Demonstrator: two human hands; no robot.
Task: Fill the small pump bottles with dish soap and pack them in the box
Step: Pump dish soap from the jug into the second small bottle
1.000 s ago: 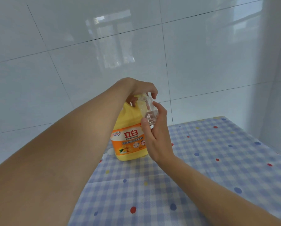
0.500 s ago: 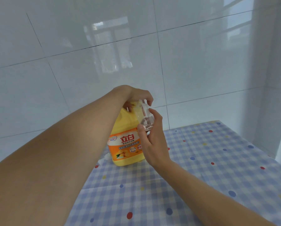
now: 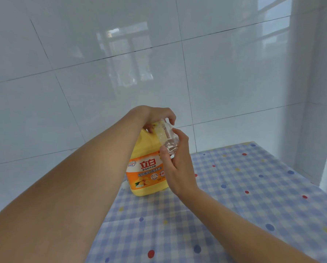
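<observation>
A large yellow dish soap jug (image 3: 146, 173) with an orange label stands on the checked tablecloth near the wall. My left hand (image 3: 155, 116) curls over the jug's top, covering its pump or cap. My right hand (image 3: 176, 166) grips a small clear bottle (image 3: 168, 139) by its base and holds it tilted, its mouth up against the jug's top under my left fingers. The bottle looks nearly empty. No box is in view.
The table (image 3: 253, 196) wears a blue-and-white checked cloth with coloured dots and stands in a corner of white tiled walls (image 3: 102, 73). A small white thing (image 3: 124, 185) lies behind the jug at its left base.
Both hands stay on the jug top and small bottle. The view has tilted upward a little, so hands and jug sit lower in the frame.
</observation>
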